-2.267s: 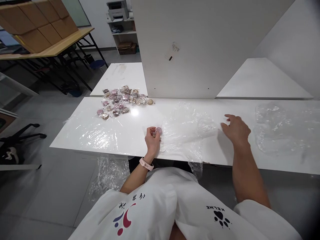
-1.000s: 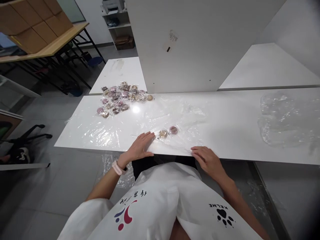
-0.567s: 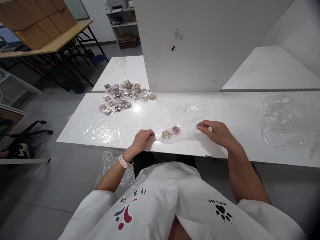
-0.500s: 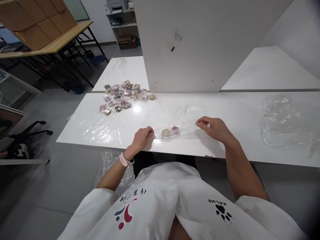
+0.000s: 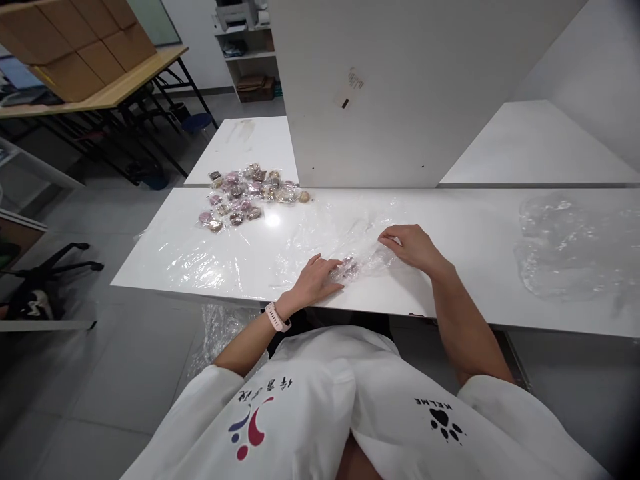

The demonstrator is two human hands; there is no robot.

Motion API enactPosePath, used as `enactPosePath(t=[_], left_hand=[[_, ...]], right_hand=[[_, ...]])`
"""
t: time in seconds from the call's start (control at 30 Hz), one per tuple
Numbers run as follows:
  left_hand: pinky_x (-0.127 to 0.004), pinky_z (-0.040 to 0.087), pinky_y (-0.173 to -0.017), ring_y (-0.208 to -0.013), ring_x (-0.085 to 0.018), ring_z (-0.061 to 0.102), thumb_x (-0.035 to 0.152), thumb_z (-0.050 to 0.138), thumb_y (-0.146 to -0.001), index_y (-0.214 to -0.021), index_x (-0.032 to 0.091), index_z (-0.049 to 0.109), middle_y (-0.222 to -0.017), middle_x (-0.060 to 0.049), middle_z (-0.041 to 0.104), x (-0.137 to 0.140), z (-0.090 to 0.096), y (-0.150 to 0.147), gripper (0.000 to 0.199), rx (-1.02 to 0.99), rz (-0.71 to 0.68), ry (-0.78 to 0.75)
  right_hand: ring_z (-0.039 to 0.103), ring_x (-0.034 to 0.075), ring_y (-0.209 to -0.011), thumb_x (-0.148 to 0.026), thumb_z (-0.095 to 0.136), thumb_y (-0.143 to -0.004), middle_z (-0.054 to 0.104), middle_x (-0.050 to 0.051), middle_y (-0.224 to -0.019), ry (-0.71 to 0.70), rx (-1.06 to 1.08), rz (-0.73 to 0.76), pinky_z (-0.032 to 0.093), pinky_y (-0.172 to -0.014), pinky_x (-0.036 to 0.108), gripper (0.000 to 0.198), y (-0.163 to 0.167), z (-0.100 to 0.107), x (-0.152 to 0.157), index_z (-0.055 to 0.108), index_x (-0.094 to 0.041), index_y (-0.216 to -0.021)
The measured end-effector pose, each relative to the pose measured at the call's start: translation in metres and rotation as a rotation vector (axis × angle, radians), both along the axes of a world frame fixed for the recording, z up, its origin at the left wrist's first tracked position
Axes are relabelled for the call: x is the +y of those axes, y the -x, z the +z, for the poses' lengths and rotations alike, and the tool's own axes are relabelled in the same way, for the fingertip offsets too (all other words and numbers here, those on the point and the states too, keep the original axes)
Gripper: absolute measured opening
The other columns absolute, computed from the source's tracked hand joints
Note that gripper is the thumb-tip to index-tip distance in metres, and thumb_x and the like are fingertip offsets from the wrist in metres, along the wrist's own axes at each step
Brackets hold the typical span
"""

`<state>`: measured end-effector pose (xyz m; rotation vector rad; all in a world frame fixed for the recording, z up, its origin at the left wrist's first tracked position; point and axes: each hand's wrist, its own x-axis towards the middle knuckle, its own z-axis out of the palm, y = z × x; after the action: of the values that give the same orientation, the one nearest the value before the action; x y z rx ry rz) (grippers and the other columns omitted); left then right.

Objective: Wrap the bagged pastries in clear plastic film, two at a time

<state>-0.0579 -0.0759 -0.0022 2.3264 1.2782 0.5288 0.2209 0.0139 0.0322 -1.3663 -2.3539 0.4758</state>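
In the head view, my left hand [image 5: 311, 284], loosely spread, touches the pink sweet [image 5: 349, 268] among plastic film [image 5: 327, 233] on the table [image 5: 467, 257]; my right hand [image 5: 414, 247] pinches film beyond it. A light pinch should suit such thin film.

It looks like an office or workroom: 1 printer [image 5: 236, 16] sits on a shelf [image 5: 253, 55], boxes [image 5: 45, 33] and a screen [image 5: 21, 72] share a wooden desk [image 5: 150, 71], and a wheeled chair [image 5: 70, 269] stands nearby.
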Motion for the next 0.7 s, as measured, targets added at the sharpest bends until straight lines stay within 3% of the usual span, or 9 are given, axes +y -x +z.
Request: enactPosePath(t=[0.13,0.23,0.33,0.43,0.53,0.6,0.7], left_hand=[[-0.045,0.048,-0.099,-0.089,-0.022,0.066,0.031,0.056,-0.095,-0.103,0.02,0.061,-0.088,-0.004,0.07,-0.002,0.005,0.002,0.015,-0.064,0.157,0.057],[-0.037,0.053,-0.083,-0.084,-0.02,0.066,0.031,0.054,-0.095,-0.107,0.022,0.058,-0.087,-0.003,0.07,-0.005,0.005,0.0,0.016,-0.216,0.252,0.187],[-0.035,0.053,-0.087,-0.099,-0.02,0.066,0.025,0.06,-0.09,-0.119,0.023,0.051,-0.109,-0.006,0.069,-0.006,-0.003,0.001,0.031,-0.393,0.315,0.209],[-0.036,0.052,-0.093,-0.102,-0.019,0.063,0.022,0.066,-0.084,-0.119,0.022,0.052,-0.119,-0.008,0.063,-0.004,-0.014,0.004,0.038,-0.444,0.408,0.112],[-0.036,0.053,-0.088,-0.094,-0.017,0.062,0.022,0.061,-0.087,-0.11,0.022,0.058,-0.111,-0.006,0.061,0.0,-0.021,0.007,0.023,-0.415,0.45,0.054],[-0.038,0.052,-0.089,-0.1,-0.02,0.061,0.022,0.055,-0.092,-0.099,0.022,0.064,-0.109,-0.007,0.061,0.001,-0.021,0.01,0.012,-0.325,0.42,-0.008],[-0.046,0.044,-0.1,-0.115,-0.025,0.054,0.028,0.052,-0.097,-0.098,0.023,0.069,-0.115,-0.008,0.064,-0.001,-0.017,0.019,0.018,-0.113,0.321,-0.103]], right_hand=[[0.059,0.03,-0.099,-0.032,0.043,-0.099,0.07,0.012,-0.101,-0.272,-0.079,-0.181,0.039,-0.095,0.053,0.031,0.023,-0.017,-0.007,0.071,-0.021,-0.092],[0.058,0.03,-0.101,-0.033,0.041,-0.101,0.068,0.014,-0.106,-0.382,-0.02,-0.216,0.042,-0.089,0.049,0.032,0.048,-0.023,-0.03,0.071,-0.02,-0.099],[0.061,0.026,-0.099,-0.04,0.047,-0.1,0.071,0.011,-0.104,-0.301,0.041,0.062,0.045,-0.087,0.043,0.03,0.062,-0.032,-0.054,0.071,-0.021,-0.102],[0.055,0.027,-0.122,-0.046,0.055,-0.096,0.064,0.009,-0.132,-0.166,0.044,0.294,0.044,-0.099,0.045,0.038,0.059,-0.045,-0.061,0.065,-0.025,-0.127],[0.049,0.028,-0.132,-0.046,0.055,-0.096,0.055,0.006,-0.145,-0.026,0.052,0.352,0.042,-0.105,0.049,0.046,0.048,-0.056,-0.051,0.056,-0.031,-0.14],[0.05,0.026,-0.132,-0.044,0.055,-0.096,0.056,0.005,-0.145,0.028,0.099,0.366,0.042,-0.105,0.049,0.046,0.042,-0.059,-0.043,0.055,-0.032,-0.14],[0.055,0.024,-0.126,-0.039,0.048,-0.099,0.062,0.005,-0.138,0.067,0.185,0.372,0.045,-0.104,0.047,0.041,0.04,-0.058,-0.037,0.058,-0.03,-0.137]])
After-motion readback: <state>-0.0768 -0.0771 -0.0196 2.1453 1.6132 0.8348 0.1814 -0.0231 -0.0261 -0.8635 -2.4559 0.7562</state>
